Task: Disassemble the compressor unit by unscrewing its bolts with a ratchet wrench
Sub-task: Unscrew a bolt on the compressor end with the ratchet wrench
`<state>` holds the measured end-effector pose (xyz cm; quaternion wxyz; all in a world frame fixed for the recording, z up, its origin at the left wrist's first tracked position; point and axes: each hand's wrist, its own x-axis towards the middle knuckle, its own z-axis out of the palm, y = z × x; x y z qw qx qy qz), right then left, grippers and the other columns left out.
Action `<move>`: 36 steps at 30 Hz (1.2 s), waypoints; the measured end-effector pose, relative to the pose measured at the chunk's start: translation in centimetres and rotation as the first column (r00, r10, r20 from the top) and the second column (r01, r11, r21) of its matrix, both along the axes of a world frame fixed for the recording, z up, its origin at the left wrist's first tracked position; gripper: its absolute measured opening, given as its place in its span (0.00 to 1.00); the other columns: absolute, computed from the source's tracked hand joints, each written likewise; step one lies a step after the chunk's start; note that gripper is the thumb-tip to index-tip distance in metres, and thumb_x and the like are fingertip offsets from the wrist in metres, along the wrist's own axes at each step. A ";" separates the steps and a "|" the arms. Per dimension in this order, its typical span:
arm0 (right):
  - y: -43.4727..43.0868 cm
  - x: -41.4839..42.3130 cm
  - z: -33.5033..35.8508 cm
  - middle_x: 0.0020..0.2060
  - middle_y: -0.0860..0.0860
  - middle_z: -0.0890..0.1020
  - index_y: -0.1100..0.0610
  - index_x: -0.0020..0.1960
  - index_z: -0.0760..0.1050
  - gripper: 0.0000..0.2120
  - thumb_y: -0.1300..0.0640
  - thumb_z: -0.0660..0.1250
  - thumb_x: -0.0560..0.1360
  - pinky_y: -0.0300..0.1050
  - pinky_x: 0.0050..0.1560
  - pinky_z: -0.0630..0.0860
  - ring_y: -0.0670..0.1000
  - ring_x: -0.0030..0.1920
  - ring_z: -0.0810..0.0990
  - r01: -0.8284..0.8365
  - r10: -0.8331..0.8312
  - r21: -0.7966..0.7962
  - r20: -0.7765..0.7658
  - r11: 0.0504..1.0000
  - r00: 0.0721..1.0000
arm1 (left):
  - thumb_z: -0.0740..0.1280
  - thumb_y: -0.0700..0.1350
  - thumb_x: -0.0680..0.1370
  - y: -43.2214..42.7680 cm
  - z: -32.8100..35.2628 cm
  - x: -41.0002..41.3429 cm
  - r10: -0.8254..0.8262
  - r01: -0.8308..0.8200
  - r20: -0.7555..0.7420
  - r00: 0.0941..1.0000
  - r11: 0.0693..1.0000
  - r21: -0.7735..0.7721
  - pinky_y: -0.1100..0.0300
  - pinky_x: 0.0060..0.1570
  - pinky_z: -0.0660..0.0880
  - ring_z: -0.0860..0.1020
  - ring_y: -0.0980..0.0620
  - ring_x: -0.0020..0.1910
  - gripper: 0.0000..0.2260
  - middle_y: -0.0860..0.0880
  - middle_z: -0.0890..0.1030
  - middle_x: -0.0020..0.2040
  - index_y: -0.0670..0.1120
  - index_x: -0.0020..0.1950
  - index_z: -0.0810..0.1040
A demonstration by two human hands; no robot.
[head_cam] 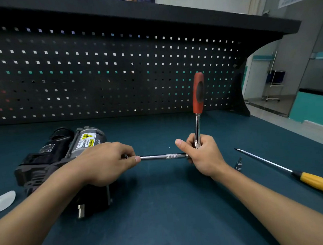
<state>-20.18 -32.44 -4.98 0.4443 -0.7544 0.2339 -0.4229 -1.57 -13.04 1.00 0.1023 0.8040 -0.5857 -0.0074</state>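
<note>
The compressor unit (62,158), black with a grey motor can and a yellow warning label, lies on the green bench mat at the left. My right hand (202,155) grips the head of the ratchet wrench (198,93), whose red handle points straight up. A chrome extension bar (164,156) runs level from the wrench head leftward to the compressor. My left hand (104,161) pinches the bar's far end right in front of the compressor, hiding the socket tip and the bolt.
A yellow-handled screwdriver (311,181) lies at the right, tip pointing up-left. A small socket bit (239,164) stands between it and my right wrist. A translucent white plastic piece (3,201) sits at the left edge. A black pegboard (106,72) walls the bench's back.
</note>
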 end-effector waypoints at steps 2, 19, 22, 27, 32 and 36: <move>0.0 0.0 -0.2 0.24 0.49 0.71 0.55 0.30 0.67 0.22 0.51 0.76 0.74 0.43 0.30 0.69 0.51 0.27 0.69 0.012 -0.010 -0.060 0.035 0.998 0.999 | 0.55 0.65 0.80 0.0 0.1 0.0 0.003 -0.003 -0.002 1.000 1.000 0.003 0.58 0.38 0.69 0.75 0.58 0.39 0.16 0.56 0.77 0.35 0.57 0.44 0.76; 0.1 -0.4 -0.4 0.25 0.56 0.76 0.61 0.31 0.77 0.20 0.52 0.71 0.78 0.42 0.32 0.70 0.48 0.28 0.73 -0.006 0.013 -0.181 0.034 0.983 0.999 | 0.58 0.64 0.79 -0.1 0.0 0.1 0.020 -0.020 -0.046 0.999 1.000 -0.004 0.58 0.36 0.69 0.74 0.58 0.34 0.17 0.56 0.76 0.30 0.57 0.40 0.77; 0.0 -0.3 0.1 0.22 0.51 0.74 0.59 0.29 0.76 0.25 0.45 0.67 0.80 0.41 0.29 0.72 0.49 0.25 0.75 -0.018 0.015 -0.034 -0.076 0.999 0.997 | 0.59 0.64 0.79 -0.2 -0.1 0.3 0.018 -0.018 -0.088 0.996 1.000 0.000 0.57 0.38 0.70 0.73 0.59 0.31 0.17 0.62 0.74 0.26 0.56 0.41 0.79; 0.1 0.2 0.8 0.21 0.50 0.72 0.54 0.26 0.76 0.28 0.44 0.61 0.82 0.36 0.22 0.66 0.49 0.20 0.70 -0.018 0.035 0.219 -0.074 0.976 0.997 | 0.61 0.64 0.79 -0.2 -0.1 0.4 0.011 -0.013 -0.127 0.992 1.000 -0.020 0.57 0.36 0.69 0.71 0.58 0.29 0.16 0.61 0.73 0.24 0.57 0.39 0.79; 0.3 0.2 1.8 0.19 0.50 0.69 0.55 0.29 0.75 0.27 0.42 0.60 0.81 0.35 0.21 0.56 0.48 0.17 0.64 0.002 0.078 0.444 -0.163 0.896 0.984 | 0.61 0.64 0.78 -0.2 -0.2 0.5 0.006 -0.011 -0.128 0.992 0.999 -0.035 0.58 0.36 0.69 0.71 0.59 0.29 0.16 0.62 0.73 0.24 0.57 0.38 0.78; 0.5 -0.3 2.4 0.19 0.51 0.66 0.55 0.36 0.72 0.19 0.43 0.61 0.79 0.35 0.23 0.51 0.47 0.18 0.56 0.001 0.206 0.656 -0.238 0.754 0.949 | 0.60 0.65 0.78 -0.2 -0.2 0.6 0.005 -0.009 -0.122 0.992 1.000 -0.030 0.57 0.37 0.70 0.72 0.59 0.30 0.15 0.63 0.73 0.25 0.58 0.38 0.78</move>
